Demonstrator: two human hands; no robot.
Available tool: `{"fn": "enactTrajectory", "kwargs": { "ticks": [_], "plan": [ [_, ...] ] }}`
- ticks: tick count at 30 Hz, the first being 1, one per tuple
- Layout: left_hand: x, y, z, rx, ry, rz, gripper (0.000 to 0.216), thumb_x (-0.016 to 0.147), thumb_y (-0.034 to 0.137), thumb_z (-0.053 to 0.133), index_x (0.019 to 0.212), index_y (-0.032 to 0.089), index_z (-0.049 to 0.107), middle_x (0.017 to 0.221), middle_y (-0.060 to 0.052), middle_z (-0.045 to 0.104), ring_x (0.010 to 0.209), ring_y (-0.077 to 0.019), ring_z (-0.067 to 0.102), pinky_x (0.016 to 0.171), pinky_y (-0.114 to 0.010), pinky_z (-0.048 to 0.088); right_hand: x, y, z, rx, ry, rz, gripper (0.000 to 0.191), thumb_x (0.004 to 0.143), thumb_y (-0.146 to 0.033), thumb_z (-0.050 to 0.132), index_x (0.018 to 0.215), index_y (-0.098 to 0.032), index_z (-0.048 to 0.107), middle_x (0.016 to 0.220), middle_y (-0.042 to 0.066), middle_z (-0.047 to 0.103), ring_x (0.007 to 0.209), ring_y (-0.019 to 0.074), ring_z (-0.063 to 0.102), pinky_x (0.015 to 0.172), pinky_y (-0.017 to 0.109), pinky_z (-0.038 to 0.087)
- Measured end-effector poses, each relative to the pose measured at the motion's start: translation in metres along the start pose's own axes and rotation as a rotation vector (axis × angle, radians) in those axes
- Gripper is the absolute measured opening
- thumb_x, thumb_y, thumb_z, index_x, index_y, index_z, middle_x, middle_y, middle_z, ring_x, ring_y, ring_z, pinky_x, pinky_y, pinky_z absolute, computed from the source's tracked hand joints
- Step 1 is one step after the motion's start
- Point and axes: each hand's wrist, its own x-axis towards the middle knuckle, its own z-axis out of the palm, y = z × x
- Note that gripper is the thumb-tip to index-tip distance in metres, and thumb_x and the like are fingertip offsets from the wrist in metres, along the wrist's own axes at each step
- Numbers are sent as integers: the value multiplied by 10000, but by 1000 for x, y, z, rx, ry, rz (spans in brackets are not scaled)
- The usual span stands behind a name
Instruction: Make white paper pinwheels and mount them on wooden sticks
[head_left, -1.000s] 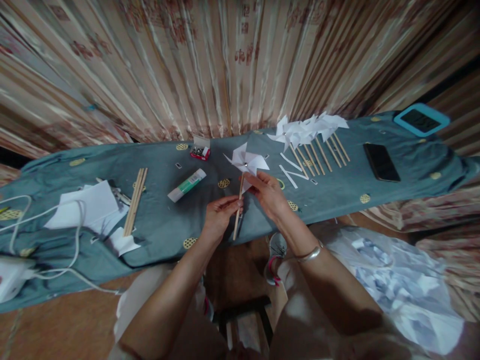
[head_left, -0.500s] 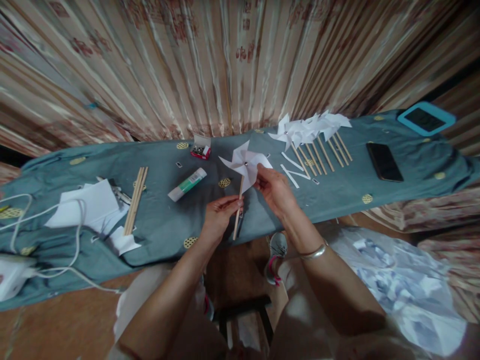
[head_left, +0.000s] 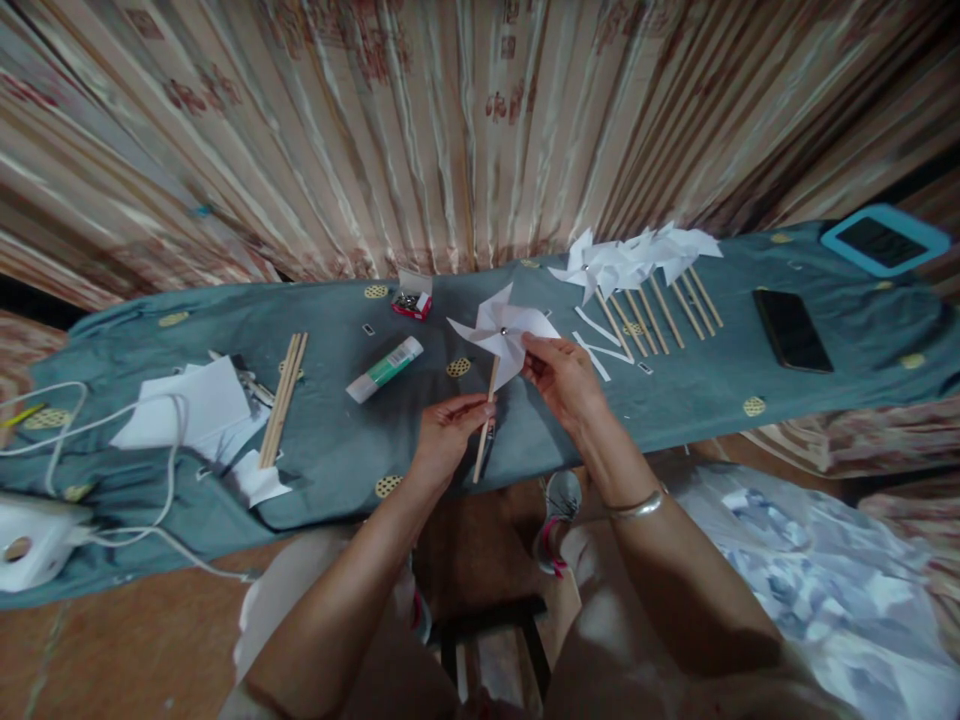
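My left hand [head_left: 447, 437] pinches the wooden stick [head_left: 484, 440] of a white paper pinwheel [head_left: 501, 331], holding it upright over the blue-grey cloth [head_left: 345, 440]. My right hand [head_left: 566, 380] grips a lower right blade of the pinwheel with thumb and fingers. A small metal pin shows at the pinwheel's middle. A silver bangle sits on my right wrist.
Several finished pinwheels on sticks [head_left: 645, 275] lie at the right, with paper strips [head_left: 600, 345] beside them. A glue stick [head_left: 384, 369], a small pin box [head_left: 411, 299], spare sticks [head_left: 283, 398], white paper [head_left: 187, 410], a cable and charger [head_left: 34, 540], a phone [head_left: 792, 330] and a tablet [head_left: 885, 240] lie around.
My right hand has shifted from the stick's top out to the pinwheel's right blade. The pinwheel has turned a little. My left hand keeps its hold on the stick.
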Motion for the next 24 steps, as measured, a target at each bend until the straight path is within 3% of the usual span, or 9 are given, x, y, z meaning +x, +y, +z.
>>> {"fn": "enactTrajectory", "kwargs": {
  "ticks": [24],
  "plan": [
    [10, -1, 4, 24, 12, 23, 359, 465, 355, 920, 728, 155, 782, 673, -28, 731, 593, -129, 626, 674, -281, 536, 14, 11, -10, 38, -14, 69, 329, 513, -296, 916, 774, -212, 734, 772, -32, 744, 715, 130, 679, 677, 256, 565]
  ]
}}
